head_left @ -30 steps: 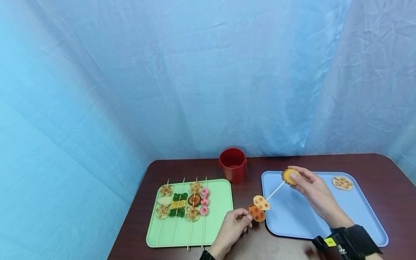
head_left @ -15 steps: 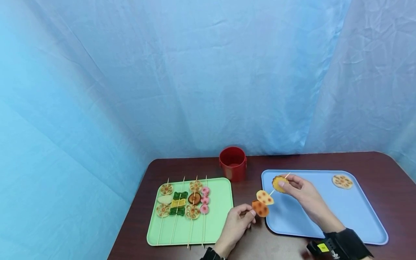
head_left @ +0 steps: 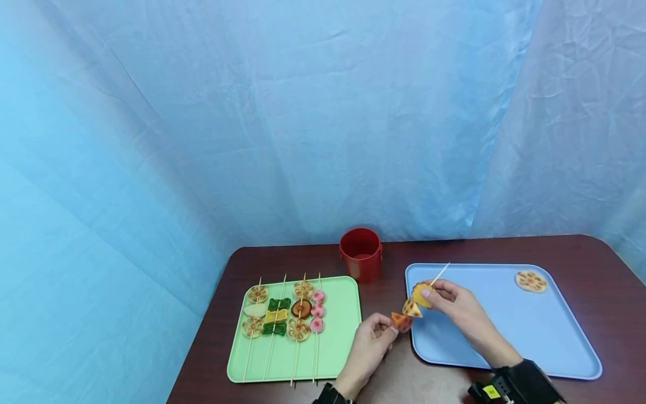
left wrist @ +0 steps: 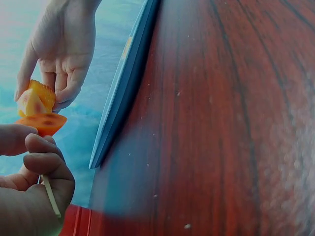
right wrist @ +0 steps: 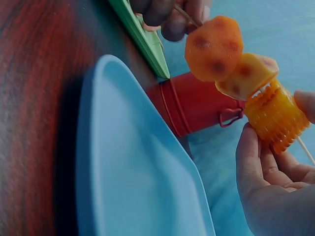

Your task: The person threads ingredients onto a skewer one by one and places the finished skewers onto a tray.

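Yellow ridged corn piece (head_left: 421, 294) sits pinched in the fingertips (head_left: 435, 292) of the right hand (head_left: 456, 307), threaded on the thin bamboo skewer (head_left: 439, 274) and pressed right up against the pale yellow slice (head_left: 411, 308). Just below, the left hand (head_left: 370, 347) pinches the skewer's lower end, thumb and curled fingers (left wrist: 47, 162) tight under the orange slice (head_left: 401, 321). By my read, threading is the step in hand: three pieces are bunched close, and what comes next calls for a firm hold low down while the stack seats. Outward now: the skewer hovers over the gap between the light blue plastic tray (head_left: 504, 331) and the green plastic tray (head_left: 338, 336) of finished skewers. A lotus root slice (head_left: 531, 281) waits at the blue tray's far corner, well apart. The red metal cup (head_left: 361, 254) stands behind, near the skewer tip, so room is tighter there; the dark wooden table (head_left: 580, 252) lies open to the right.
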Motion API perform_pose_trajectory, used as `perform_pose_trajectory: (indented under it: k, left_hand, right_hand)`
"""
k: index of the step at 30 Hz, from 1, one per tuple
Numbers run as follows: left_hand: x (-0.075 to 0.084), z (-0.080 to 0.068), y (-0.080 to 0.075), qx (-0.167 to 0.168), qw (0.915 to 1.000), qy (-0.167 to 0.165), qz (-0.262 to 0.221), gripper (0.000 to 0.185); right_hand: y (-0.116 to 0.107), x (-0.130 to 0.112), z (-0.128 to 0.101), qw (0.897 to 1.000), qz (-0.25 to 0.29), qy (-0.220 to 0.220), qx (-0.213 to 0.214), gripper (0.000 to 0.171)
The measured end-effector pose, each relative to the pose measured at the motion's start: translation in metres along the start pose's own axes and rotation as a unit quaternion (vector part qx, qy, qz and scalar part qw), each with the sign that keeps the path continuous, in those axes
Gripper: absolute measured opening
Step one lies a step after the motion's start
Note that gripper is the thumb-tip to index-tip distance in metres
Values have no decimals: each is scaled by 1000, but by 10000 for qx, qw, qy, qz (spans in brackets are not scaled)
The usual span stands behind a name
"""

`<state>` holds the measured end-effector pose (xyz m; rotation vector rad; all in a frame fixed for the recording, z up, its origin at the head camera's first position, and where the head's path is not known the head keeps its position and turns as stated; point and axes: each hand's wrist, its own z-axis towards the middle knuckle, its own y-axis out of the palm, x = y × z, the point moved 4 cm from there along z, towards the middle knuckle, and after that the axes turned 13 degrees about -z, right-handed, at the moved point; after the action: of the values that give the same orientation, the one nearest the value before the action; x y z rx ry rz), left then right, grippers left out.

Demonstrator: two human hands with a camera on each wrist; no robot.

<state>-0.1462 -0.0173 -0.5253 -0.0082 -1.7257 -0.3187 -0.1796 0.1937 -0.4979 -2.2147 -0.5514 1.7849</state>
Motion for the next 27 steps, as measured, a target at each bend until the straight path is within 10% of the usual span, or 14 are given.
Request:
perform_pose_trajectory:
  k: [12,27]
  left_hand:
    - [4,0,-5,56,9985,434,342,5]
    - [1,-1,0,-22,9997,115,-206,7]
  right_hand:
    - [4,-3,-3,10000,89,-11,4,60]
    - [-6,-5,-4,9996,52,-92,-261,64]
